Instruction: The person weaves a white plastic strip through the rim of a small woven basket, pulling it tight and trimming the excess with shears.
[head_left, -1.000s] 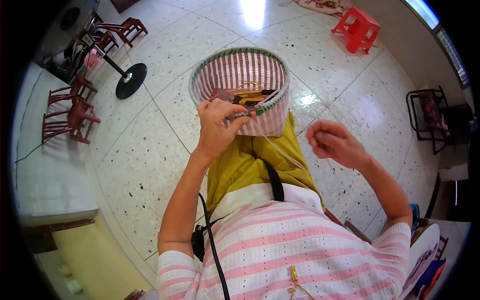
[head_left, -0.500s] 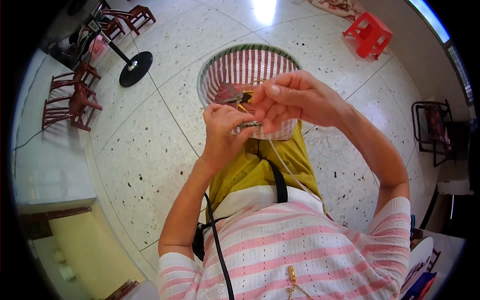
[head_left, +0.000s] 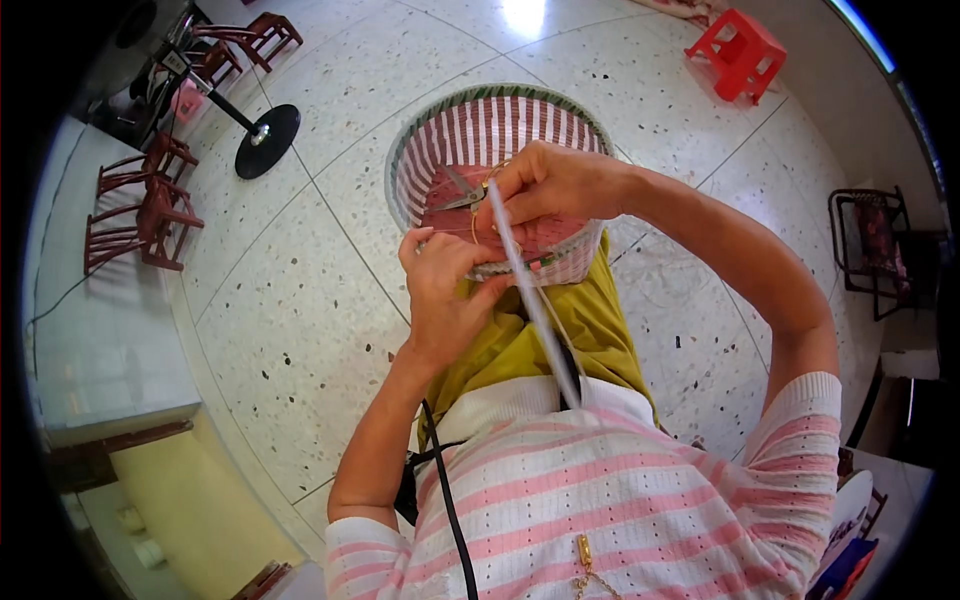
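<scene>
While a pink-and-white striped woven basket [head_left: 455, 140] rests on the person's lap, the left hand [head_left: 445, 290] pinches its near rim and the right hand [head_left: 550, 185], closed around a pale strip [head_left: 530, 300], reaches over scissors [head_left: 462, 195] lying inside, a red stool [head_left: 740, 50] far right.

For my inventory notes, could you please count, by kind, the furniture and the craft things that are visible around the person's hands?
Woven pink-and-white striped plastic basket: 1
Metal scissors lying in the basket: 1
Pale flat plastic weaving strip: 1
Red plastic stool: 1
Small dark red wooden chairs: 3
Black round-based stand: 1
Total: 8
</scene>
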